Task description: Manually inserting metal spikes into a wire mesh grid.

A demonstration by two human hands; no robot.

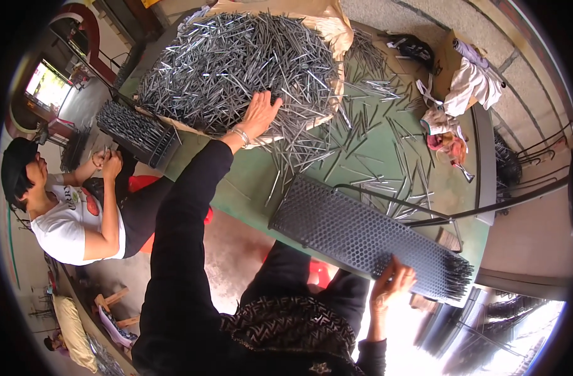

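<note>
My left hand [256, 118] lies palm down at the near edge of a large heap of thin grey metal rods [236, 59], its fingers stretched onto them. Whether any rod is under the fingertips is hidden. My right hand [394, 282] is at the front edge of a dark perforated rack [343, 225], with its fingers drawn together. Anything in that pinch is too small to make out. The rack lies slanted across the table's front edge, its surface covered in round holes. A dense cluster of upright rods [458, 279] fills its right end.
Brown paper [333, 31] lines the heap on the green table [249, 200]. Loose rods [386, 156] lie scattered right. A curved metal bar [505, 203] crosses there. Cloths and a carton [449, 69] stand far right. At left, another person [79, 207] sits by a filled rack [136, 131].
</note>
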